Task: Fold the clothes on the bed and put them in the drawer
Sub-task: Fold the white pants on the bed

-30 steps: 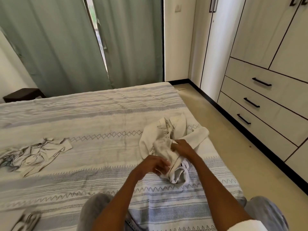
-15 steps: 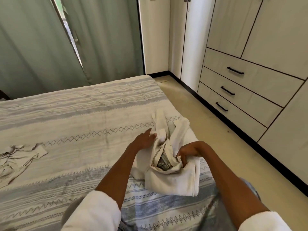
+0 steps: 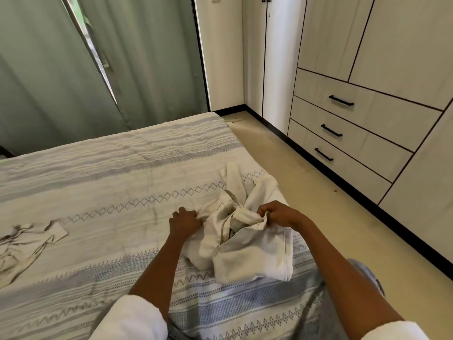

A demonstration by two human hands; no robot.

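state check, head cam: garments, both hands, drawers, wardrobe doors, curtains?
cream garment: bunched on the bed, unfolded, held at both sides
left hand: grips the garment's left edge
right hand: grips its waistband
second garment: crumpled at the bed's left, untouched
three drawers: all closed
wardrobe doors: closed
curtains: drawn, narrow gap between them

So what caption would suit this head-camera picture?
Both hands, left and right, grip cream trousers on the bed; drawers shut.
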